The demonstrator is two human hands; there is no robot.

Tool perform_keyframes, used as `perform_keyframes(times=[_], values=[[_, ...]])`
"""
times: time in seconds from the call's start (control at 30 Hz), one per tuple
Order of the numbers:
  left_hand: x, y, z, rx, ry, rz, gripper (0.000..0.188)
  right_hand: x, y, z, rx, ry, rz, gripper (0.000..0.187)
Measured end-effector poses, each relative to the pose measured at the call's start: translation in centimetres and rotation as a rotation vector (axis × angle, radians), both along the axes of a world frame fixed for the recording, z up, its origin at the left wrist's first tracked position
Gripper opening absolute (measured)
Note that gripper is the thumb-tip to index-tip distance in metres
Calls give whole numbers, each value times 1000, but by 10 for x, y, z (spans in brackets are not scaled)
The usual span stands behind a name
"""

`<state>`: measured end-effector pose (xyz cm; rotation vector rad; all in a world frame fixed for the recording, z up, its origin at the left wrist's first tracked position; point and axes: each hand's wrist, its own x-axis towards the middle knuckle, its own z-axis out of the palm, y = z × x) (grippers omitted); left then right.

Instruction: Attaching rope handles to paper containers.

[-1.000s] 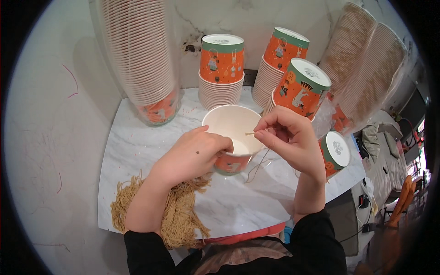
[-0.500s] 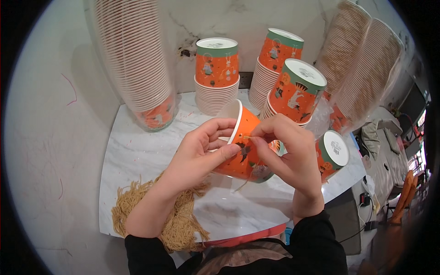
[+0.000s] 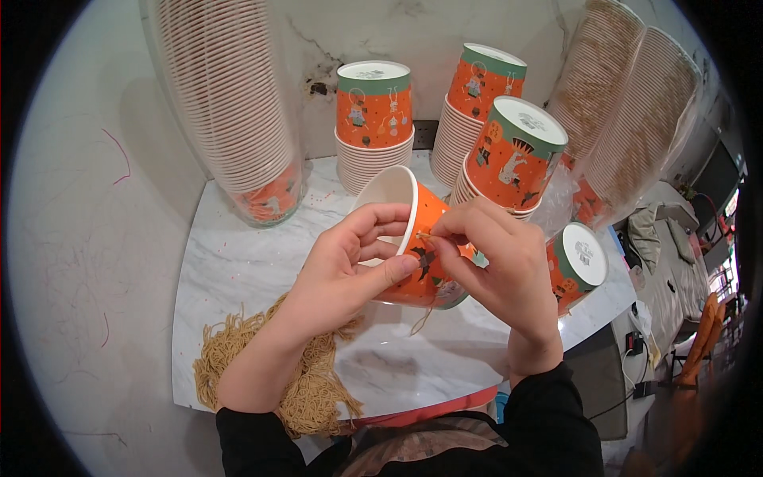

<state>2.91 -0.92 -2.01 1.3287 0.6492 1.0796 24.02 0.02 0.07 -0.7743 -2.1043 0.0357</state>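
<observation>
I've got my left hand (image 3: 343,274) clamped on an orange paper cup with a rolled white rim (image 3: 429,208), fingers hooked into its white inside and thumb pressed on the outer wall. The cup sits roughly mid-view, tipped so its mouth faces about 10 o'clock. My right hand (image 3: 497,266) is over at the cup's 3 o'clock, thumb and forefinger pinched on the end of a thin tan cord (image 3: 423,322) right at the wall, just below the rim. Can't tell from here whether the cord goes through the wall, but a loop of it dangles at the cup's 6 o'clock. Clocking the rest from that cup: a messy heap of tan cords (image 3: 314,385) lies between 7 and 8 on the white marbled table (image 3: 445,350), partly behind my left forearm. Upside-down stack of orange-and-green paper cups (image 3: 373,115) near 11, another similar stack (image 3: 486,83) at 1, and a closer, leaning stack (image 3: 513,159) between 1 and 2. One upturned cup with a white base (image 3: 582,254) at 3. Tall clear-wrapped column of nested cups (image 3: 226,103) up at 10, plus two more wrapped columns (image 3: 636,119) at 2.
</observation>
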Motion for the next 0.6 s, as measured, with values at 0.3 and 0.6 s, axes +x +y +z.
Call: perform_keyframes(times=[0.3, 0.6], values=[[1, 1, -1, 7, -1, -13, 51, 3, 1, 0, 85, -69, -9, 16], [-3, 8, -5, -304, -230, -23, 34, 0, 3, -2, 105, -68, -1, 15]])
